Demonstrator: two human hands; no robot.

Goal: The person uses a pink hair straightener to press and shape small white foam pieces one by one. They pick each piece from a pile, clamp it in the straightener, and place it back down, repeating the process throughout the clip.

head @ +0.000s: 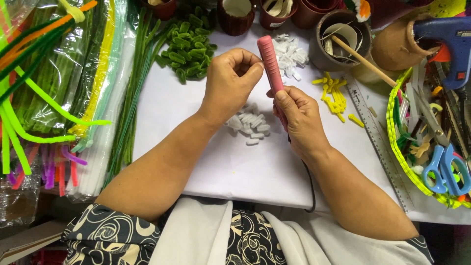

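Note:
My right hand point(300, 118) grips a pink flat heating iron point(271, 63) by its lower end and holds it upright over the white sheet point(235, 167); a black cord runs from it toward me. My left hand point(230, 81) has its fingertips curled together against the iron's left side. Whether it pinches a small piece there I cannot tell. Below both hands lies a small pile of white folded pieces point(249, 125).
More white pieces point(290, 53), green folded pieces point(189, 46) and yellow pieces point(336, 98) lie on the sheet. Bundles of pipe cleaners point(59, 93) fill the left. A ruler point(380, 142), a basket with blue scissors point(444, 169), a blue glue gun point(451, 39) and brown cups point(235, 14) stand at the right and back.

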